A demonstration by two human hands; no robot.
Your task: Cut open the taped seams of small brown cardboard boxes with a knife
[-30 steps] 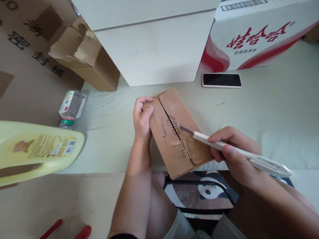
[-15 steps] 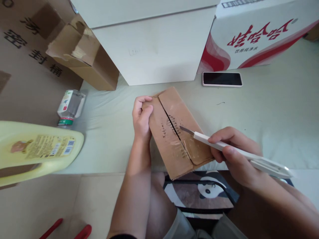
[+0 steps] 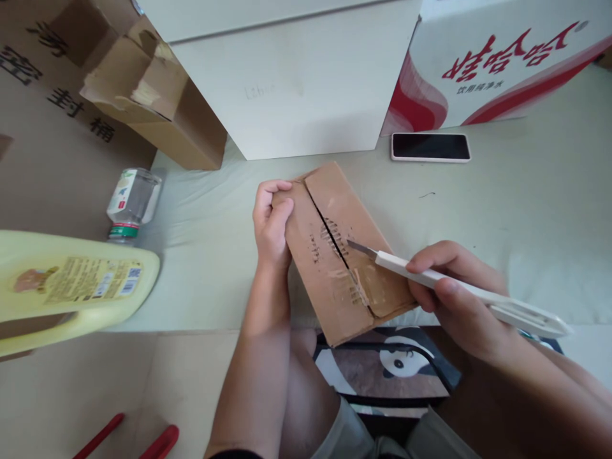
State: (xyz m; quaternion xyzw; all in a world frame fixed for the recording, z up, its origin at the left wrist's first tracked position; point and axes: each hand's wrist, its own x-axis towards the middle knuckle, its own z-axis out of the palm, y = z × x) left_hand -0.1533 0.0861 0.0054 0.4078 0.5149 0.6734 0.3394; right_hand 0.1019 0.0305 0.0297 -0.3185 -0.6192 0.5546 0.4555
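Observation:
A small brown cardboard box (image 3: 315,280) is tilted toward me, with a dark slit running between its top flaps and torn, scuffed patches beside the slit. My left hand (image 3: 273,220) grips its upper left corner, thumb on top. In my right hand (image 3: 459,293) is a white utility knife (image 3: 421,275), its blade out and pointing left over the right flap, close to the slit. Whether the blade tip touches the cardboard I cannot tell. The right hand's lower fingers are near the box's lower right corner, partly hidden behind the knife.
Behind the box stand a white box (image 3: 296,95) and a red-and-white carton (image 3: 478,83), with a phone (image 3: 430,147) before it. To the left are an open brown box (image 3: 196,127), a clear bottle (image 3: 134,201) and a yellow jug (image 3: 86,280). Red handles (image 3: 162,441) show at lower left.
The knife and my right hand have shifted slightly to the right relative to the box. My left hand keeps its grip. The background has moved a little as the view shifted.

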